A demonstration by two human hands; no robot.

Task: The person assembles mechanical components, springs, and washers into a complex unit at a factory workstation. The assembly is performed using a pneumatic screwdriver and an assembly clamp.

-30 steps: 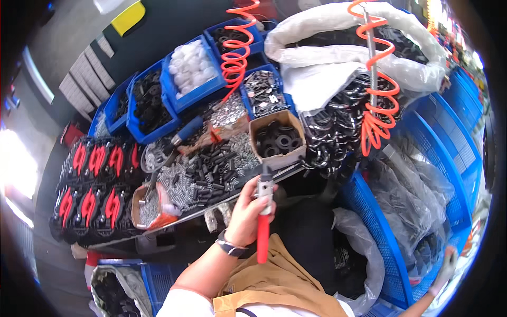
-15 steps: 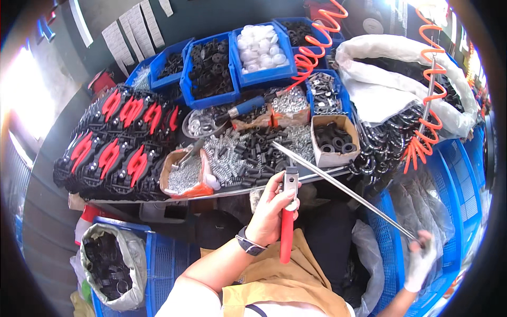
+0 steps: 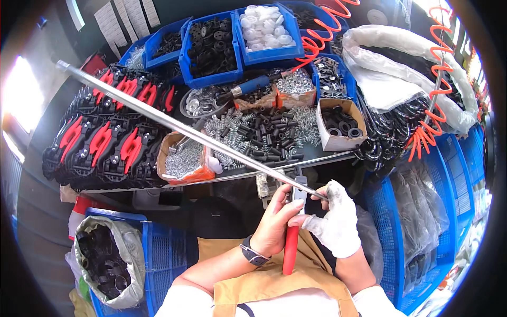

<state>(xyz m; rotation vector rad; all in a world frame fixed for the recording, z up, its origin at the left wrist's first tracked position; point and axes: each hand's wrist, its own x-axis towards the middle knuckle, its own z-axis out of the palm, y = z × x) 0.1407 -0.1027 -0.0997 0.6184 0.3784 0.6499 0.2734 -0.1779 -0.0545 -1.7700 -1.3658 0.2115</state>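
Observation:
My left hand (image 3: 277, 222), with a dark band at the wrist, is closed around a red-handled tool (image 3: 290, 248) that has a grey metal head. The handle points down toward my apron. My right hand (image 3: 338, 219), in a white glove, pinches a long silver rod (image 3: 195, 136) near its lower end. The rod slants up and left across the bench, its far end above the red-and-black assemblies (image 3: 100, 136). It passes against or just over the tool's head; whether it sits inside is unclear. My gloved thumb is close to the red handle.
On the bench lie springs (image 3: 227, 129) and short black tubes (image 3: 269, 127). Blue bins (image 3: 211, 79) line the back. Cardboard boxes (image 3: 342, 140) stand along the front edge. A coiled orange hose (image 3: 441, 90) hangs at right. Blue crates (image 3: 388, 238) flank me.
My right hand has come from the far right to beside my left hand. The rod has swung with it, its far end now well to the left. My left hand keeps hold of the tool.

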